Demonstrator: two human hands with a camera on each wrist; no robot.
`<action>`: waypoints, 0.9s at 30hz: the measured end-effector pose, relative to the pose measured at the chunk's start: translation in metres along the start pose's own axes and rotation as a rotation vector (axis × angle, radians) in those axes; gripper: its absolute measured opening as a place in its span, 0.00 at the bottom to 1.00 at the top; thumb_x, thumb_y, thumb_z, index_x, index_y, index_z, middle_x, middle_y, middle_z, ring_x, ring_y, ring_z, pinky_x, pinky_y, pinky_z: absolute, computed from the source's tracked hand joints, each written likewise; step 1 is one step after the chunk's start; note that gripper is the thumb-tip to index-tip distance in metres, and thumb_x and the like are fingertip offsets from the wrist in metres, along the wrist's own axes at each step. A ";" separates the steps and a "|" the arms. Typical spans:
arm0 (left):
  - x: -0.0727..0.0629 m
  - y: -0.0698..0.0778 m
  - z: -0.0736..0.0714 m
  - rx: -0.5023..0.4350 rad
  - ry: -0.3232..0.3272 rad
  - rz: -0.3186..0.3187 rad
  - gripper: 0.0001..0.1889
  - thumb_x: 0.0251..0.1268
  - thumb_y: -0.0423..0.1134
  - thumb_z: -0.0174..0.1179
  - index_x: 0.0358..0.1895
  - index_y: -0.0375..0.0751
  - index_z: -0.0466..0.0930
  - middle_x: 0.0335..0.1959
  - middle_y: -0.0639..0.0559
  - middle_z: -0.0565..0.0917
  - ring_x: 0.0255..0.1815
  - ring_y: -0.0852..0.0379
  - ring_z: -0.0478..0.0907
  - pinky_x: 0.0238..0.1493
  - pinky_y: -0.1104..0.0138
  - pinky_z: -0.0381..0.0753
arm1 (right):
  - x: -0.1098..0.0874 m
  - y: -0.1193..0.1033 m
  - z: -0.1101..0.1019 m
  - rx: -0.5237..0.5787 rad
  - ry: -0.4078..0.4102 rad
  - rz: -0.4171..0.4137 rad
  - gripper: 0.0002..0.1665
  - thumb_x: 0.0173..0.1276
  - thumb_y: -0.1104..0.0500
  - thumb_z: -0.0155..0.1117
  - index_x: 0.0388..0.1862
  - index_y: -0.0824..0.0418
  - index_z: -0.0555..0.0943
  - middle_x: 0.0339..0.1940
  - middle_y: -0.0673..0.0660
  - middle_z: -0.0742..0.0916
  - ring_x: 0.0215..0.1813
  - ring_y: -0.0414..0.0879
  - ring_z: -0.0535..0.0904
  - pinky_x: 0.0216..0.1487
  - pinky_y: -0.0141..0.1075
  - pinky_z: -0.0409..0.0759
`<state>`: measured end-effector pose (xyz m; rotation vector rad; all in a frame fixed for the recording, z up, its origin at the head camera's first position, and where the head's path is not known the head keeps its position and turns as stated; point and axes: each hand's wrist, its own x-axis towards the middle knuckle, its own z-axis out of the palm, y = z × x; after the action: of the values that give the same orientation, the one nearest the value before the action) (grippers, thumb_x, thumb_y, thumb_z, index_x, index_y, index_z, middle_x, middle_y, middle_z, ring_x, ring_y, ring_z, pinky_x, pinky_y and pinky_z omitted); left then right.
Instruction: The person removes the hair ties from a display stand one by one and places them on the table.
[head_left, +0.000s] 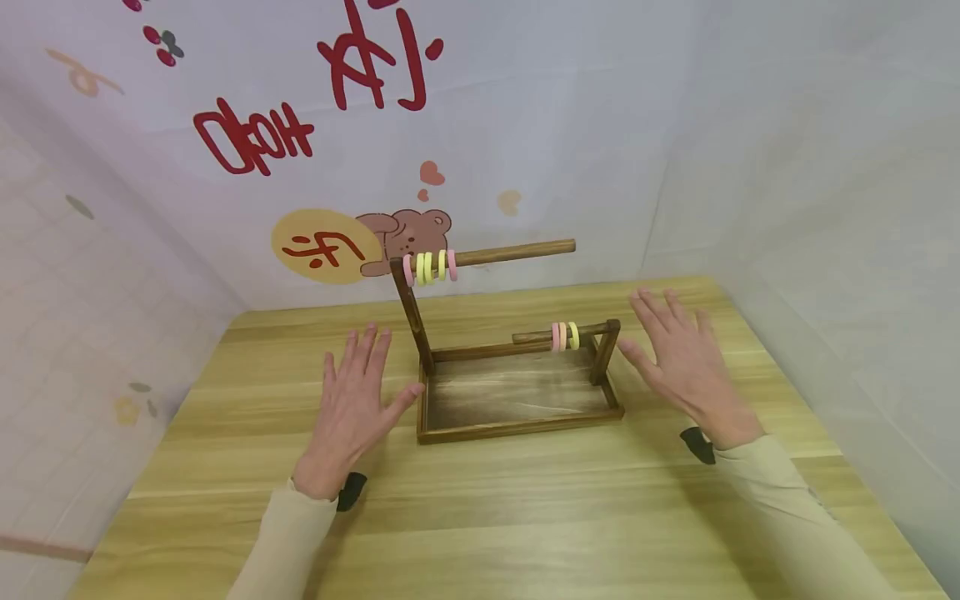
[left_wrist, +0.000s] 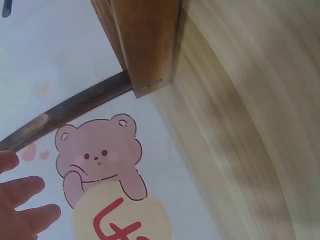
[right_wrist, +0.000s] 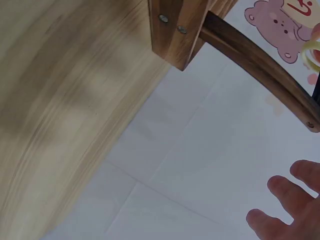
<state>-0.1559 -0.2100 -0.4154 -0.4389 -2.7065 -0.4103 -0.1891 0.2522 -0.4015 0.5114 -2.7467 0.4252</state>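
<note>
A dark wooden stand has a shallow tray (head_left: 517,429) as its base. On its left, a tall post (head_left: 414,321) carries an upper rod (head_left: 517,252) with several pink and yellow rings (head_left: 429,267) near the post. A short post (head_left: 603,354) on the right bears a lower rod (head_left: 531,337) with a pink, an orange and a yellow ring (head_left: 573,335). My left hand (head_left: 352,417) is spread beside the tray's left end, holding nothing. My right hand (head_left: 686,367), also empty with fingers extended, is right of the short post. Fingertips (right_wrist: 282,192) show in the right wrist view.
The stand rests on a light wood-grain table (head_left: 510,517). Behind it hangs a white printed cloth (head_left: 562,125) with red lettering and a bear picture (head_left: 411,233). More pale cloth borders the table on the left and right. Dark pieces (head_left: 699,446) show at both wrists.
</note>
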 end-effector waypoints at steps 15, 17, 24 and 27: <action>0.009 0.033 -0.003 -0.070 0.312 0.282 0.41 0.78 0.70 0.41 0.68 0.34 0.76 0.64 0.38 0.82 0.65 0.36 0.78 0.68 0.38 0.70 | 0.008 -0.008 0.007 0.206 0.210 -0.120 0.32 0.83 0.47 0.54 0.74 0.66 0.72 0.72 0.68 0.77 0.74 0.67 0.68 0.74 0.64 0.62; 0.012 0.038 -0.002 -0.098 0.324 0.322 0.39 0.79 0.68 0.44 0.66 0.34 0.78 0.63 0.39 0.83 0.64 0.38 0.79 0.68 0.39 0.71 | 0.009 -0.008 0.007 0.228 0.207 -0.126 0.30 0.82 0.48 0.56 0.73 0.66 0.73 0.71 0.68 0.78 0.73 0.67 0.70 0.73 0.63 0.63; 0.028 0.059 0.001 -0.200 0.299 0.437 0.34 0.80 0.64 0.49 0.64 0.34 0.81 0.63 0.41 0.83 0.65 0.42 0.79 0.66 0.42 0.74 | 0.014 -0.011 0.007 0.273 0.198 -0.172 0.26 0.80 0.52 0.61 0.69 0.65 0.78 0.69 0.65 0.81 0.71 0.65 0.74 0.69 0.62 0.70; 0.036 0.067 0.003 -0.222 0.290 0.487 0.32 0.79 0.62 0.53 0.64 0.34 0.81 0.63 0.41 0.83 0.65 0.43 0.79 0.65 0.44 0.76 | 0.017 -0.010 0.008 0.272 0.207 -0.202 0.24 0.77 0.55 0.65 0.67 0.65 0.80 0.68 0.64 0.82 0.69 0.63 0.76 0.66 0.61 0.73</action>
<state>-0.1650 -0.1393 -0.3884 -0.9880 -2.1866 -0.5803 -0.2018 0.2353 -0.4001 0.7586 -2.4227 0.7596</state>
